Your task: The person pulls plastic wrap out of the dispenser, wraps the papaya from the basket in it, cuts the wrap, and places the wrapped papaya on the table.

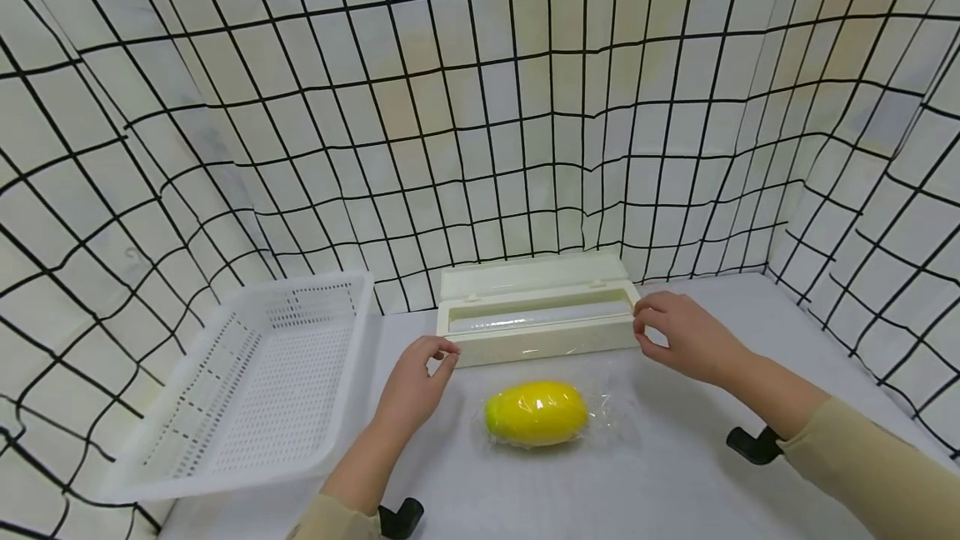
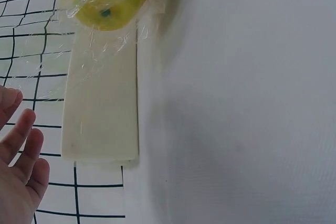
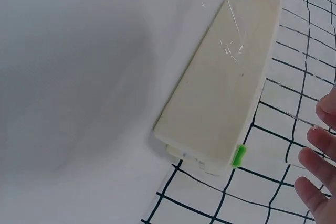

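Observation:
A yellow oval fruit [image 1: 537,413] with a greenish end lies on the table, with clear cling film [image 1: 611,417] around and beside it. Behind it stands a cream cling film dispenser box [image 1: 547,347], its lid raised and a film roll [image 1: 540,317] inside. My left hand [image 1: 415,377] pinches the film's edge between thumb and forefinger near the box's left end. At the right end, my right hand [image 1: 686,336] pinches the film's other side. Film spans from the fruit toward the left hand [image 2: 18,161] in the left wrist view. Taut film reaches the right hand's fingertips [image 3: 314,127].
A white perforated plastic basket [image 1: 277,390] sits to the left. Black grid mesh [image 1: 480,123] over pale panels walls in the back and both sides. A white cloth [image 1: 585,498] covers the table. In the right wrist view, a small green piece [image 3: 239,156] shows on the box.

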Demonstrator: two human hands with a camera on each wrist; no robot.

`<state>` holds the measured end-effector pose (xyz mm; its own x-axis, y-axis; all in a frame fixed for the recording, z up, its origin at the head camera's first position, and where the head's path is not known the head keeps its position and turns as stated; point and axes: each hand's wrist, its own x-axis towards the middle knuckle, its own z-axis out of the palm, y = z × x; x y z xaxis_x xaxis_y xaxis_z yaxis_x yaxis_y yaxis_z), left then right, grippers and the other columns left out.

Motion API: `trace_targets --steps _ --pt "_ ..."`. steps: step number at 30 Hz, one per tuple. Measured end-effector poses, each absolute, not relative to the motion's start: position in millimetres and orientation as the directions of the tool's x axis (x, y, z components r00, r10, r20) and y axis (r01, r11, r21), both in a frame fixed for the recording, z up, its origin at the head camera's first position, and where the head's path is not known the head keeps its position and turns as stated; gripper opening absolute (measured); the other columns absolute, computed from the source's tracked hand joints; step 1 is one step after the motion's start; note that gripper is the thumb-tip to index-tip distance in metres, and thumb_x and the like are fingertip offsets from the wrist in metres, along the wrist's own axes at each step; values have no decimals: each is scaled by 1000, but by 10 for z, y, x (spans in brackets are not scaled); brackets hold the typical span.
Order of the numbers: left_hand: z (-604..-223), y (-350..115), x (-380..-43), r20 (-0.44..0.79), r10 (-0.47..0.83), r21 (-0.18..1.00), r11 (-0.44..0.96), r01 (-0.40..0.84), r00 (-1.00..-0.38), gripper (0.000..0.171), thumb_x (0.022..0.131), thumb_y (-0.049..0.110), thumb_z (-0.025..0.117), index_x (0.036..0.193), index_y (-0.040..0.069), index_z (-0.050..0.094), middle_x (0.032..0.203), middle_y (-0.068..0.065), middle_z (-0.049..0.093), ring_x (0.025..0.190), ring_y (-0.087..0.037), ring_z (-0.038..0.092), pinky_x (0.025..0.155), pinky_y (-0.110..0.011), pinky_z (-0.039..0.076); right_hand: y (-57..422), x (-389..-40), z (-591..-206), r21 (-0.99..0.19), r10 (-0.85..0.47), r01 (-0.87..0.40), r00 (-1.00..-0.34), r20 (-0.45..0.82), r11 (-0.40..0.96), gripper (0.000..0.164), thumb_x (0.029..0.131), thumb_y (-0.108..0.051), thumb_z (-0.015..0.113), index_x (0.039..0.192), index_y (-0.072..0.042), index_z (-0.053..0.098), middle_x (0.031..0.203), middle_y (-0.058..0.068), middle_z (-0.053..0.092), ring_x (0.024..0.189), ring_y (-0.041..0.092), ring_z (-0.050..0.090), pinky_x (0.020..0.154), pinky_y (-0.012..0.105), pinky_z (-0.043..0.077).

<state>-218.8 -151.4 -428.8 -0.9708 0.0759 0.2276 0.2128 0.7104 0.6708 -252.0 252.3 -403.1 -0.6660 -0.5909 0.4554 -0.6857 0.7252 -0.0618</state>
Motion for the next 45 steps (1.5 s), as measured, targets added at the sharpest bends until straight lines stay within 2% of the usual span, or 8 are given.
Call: trace_targets --steps 7,14,20,25,31,37,45 --pt "-4263 -1517 -2065 199 51 714 677 180 -979 10 99 20 62 106 19 68 107 6 63 97 -15 56 84 -37 48 2540 -2335 -3979 -119 -578 -683 -687 440 720 19 81 -8 75 83 -23 62 102 -4 64 97 20 61 84 42 53" --pt "-4261 -1538 -1856 151 75 755 635 164 -986 8 98 20 63 104 20 68 101 6 62 81 -16 53 71 -30 46 2562 -2132 -3975 -138 -590 -679 -707 390 721 23 82 -9 75 83 -27 61 102 -10 62 99 15 60 85 40 53" --pt "-4290 -1569 -1753 122 76 765 628 143 -990 8 99 21 62 105 21 68 99 5 62 77 -16 51 69 -29 45 2607 -2017 -4014 -162 -594 -673 -723 353 722 27 82 -9 76 84 -31 61 105 -12 62 99 13 60 84 40 53" --pt "-4303 -1605 -1674 100 99 758 637 141 -990 7 99 22 62 104 22 67 100 8 61 79 -15 52 70 -29 46 2648 -1927 -4078 -178 -607 -673 -730 314 718 27 84 -11 76 85 -32 60 107 -12 61 100 14 60 85 41 53" --pt "-4338 -1629 -1565 121 180 702 680 213 -976 6 99 26 63 98 21 66 102 18 59 93 -8 55 82 -33 49 2667 -1861 -4204 -166 -640 -691 -717 277 703 25 84 -13 75 86 -33 60 107 -11 61 99 13 59 83 39 53" --pt "-4390 -1655 -1518 134 231 645 718 261 -964 7 97 28 64 95 21 65 101 21 58 93 -5 54 78 -30 48 2654 -1846 -4313 -154 -666 -702 -710 228 695 21 85 -16 75 87 -32 62 107 -13 60 98 13 59 83 39 54" --pt "-4427 -1677 -1528 97 251 635 730 254 -963 6 98 28 64 94 23 65 103 18 58 95 -14 56 77 -32 49 2633 -1879 -4461 -126 -696 -729 -682 227 673 20 84 -16 77 85 -31 63 104 -13 60 94 11 59 80 37 54"
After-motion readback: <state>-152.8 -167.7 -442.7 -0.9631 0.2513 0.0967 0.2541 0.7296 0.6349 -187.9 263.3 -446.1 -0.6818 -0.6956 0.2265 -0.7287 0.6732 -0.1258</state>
